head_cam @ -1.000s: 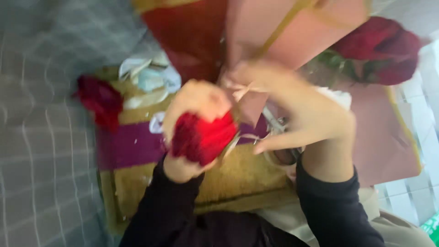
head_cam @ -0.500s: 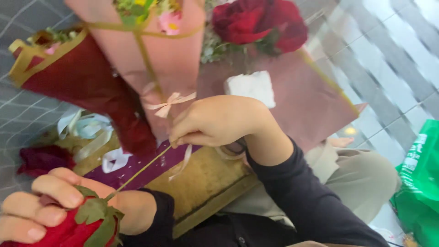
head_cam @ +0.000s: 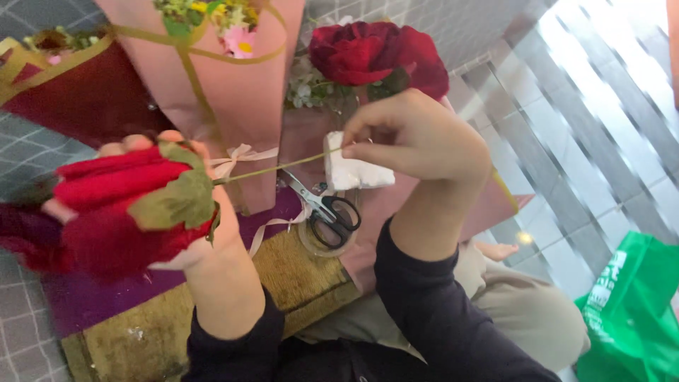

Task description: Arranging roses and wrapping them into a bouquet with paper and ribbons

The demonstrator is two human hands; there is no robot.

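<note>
Your right hand [head_cam: 417, 141] pinches the tip of the thin green stem [head_cam: 283, 165] tight. Your left hand [head_cam: 187, 212], out at nine o'clock, is wrapped around the red rose head [head_cam: 120, 205]. The stem looks very thin, so a hard pull could bend or snap it, and a hard squeeze could squash the petals. The scissors [head_cam: 327, 206] lie just under the stem at six o'clock; a dropped hand could poke them.
</note>
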